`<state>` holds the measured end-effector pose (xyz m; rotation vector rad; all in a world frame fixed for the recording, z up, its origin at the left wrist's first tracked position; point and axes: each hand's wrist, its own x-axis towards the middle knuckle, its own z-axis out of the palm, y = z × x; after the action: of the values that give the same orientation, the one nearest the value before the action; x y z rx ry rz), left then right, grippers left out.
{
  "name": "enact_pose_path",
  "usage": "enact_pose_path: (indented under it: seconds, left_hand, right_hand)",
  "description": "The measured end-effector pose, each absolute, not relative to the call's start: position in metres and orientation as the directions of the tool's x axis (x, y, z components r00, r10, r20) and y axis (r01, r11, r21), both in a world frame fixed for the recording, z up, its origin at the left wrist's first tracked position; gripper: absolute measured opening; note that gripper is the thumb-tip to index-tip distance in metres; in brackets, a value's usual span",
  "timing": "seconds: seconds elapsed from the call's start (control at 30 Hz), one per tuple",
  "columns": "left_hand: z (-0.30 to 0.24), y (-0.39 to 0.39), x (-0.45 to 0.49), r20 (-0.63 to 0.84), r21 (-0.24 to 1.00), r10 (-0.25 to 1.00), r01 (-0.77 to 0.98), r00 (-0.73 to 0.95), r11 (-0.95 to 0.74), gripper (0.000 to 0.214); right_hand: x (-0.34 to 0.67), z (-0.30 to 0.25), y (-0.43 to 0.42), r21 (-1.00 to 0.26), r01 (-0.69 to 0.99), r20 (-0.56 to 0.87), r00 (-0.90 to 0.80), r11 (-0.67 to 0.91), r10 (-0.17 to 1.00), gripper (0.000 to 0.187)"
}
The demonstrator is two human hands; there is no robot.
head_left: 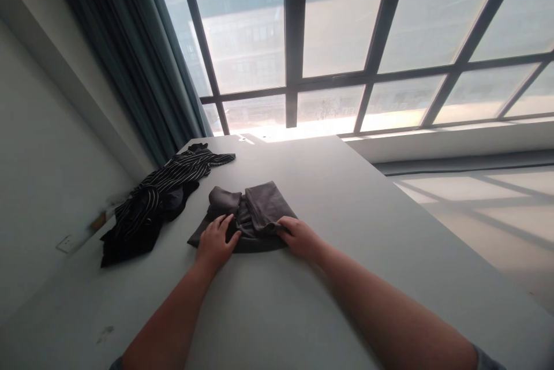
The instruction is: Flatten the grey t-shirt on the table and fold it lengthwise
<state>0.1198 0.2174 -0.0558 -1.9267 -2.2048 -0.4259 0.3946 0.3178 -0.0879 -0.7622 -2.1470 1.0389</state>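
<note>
A dark grey garment [270, 202] lies partly folded on the white table [367, 237], in front of me. Its two upper parts are turned inward, with a gap of bunched cloth between them. My left hand [216, 240] rests on the garment's near left part, thumb and fingers apart. At the near right, my right hand [298, 237] pinches the edge of the folded layer between thumb and fingers. Which kind of garment it is, I cannot tell.
A heap of black clothing [147, 208], some of it with white stripes, lies along the table's left side. A wall socket [66, 244] is at the left. Behind the table are a dark curtain [142, 52] and large windows [337, 23]. Sunlit floor [489, 202] shows on the right.
</note>
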Motion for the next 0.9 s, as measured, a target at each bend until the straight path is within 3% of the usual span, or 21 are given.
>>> enact_pose_path:
  seconds: [0.1,0.2,0.33,0.4,0.47,0.57,0.63,0.77,0.9]
  left_hand:
    - [-0.058,0.219,0.12,0.249,0.124,0.934,0.965,-0.256,0.231,0.041]
    - [-0.053,0.218,0.108,0.172,0.229,0.892,0.897,-0.418,0.377,0.026]
    - [-0.043,0.217,0.082,0.285,0.345,0.77,0.811,-0.57,0.472,0.024]
    - [-0.04,0.217,0.072,0.388,0.377,0.697,0.794,-0.602,0.476,0.02]
    - [-0.039,0.215,0.069,0.51,0.321,0.676,0.847,-0.532,0.424,0.015]
    - [-0.041,0.213,0.083,0.616,0.153,0.73,0.954,-0.296,0.258,0.026]
    - [-0.043,0.211,0.102,0.607,0.107,0.782,0.989,-0.142,0.097,0.024]
    - [-0.048,0.21,0.14,0.514,0.132,0.853,0.975,0.087,-0.179,0.015]
    - [-0.05,0.223,0.17,0.449,0.262,0.891,0.945,0.06,-0.196,0.017]
  right_hand:
    - [0.399,-0.092,0.33,-0.946,0.098,0.247,-0.397,0.308,0.884,0.034]
    - [0.413,-0.104,0.355,-0.977,0.014,0.213,-0.046,0.214,0.976,0.047]
    - [0.441,-0.114,0.385,-0.962,0.251,0.18,0.293,0.106,0.939,0.058]
    - [0.447,-0.112,0.389,-0.888,0.437,0.268,0.239,0.143,0.933,0.058]
    - [0.446,-0.108,0.387,-0.767,0.596,0.321,0.034,0.238,0.947,0.056]
    - [0.437,-0.101,0.376,-0.625,0.73,0.212,-0.183,0.277,0.96,0.053]
    - [0.432,-0.095,0.369,-0.577,0.783,0.127,-0.196,0.233,0.972,0.055]
    - [0.428,-0.079,0.358,-0.545,0.81,0.036,-0.234,0.215,0.972,0.052]
    - [0.421,-0.062,0.338,-0.493,0.815,0.035,-0.332,0.306,0.942,0.031]
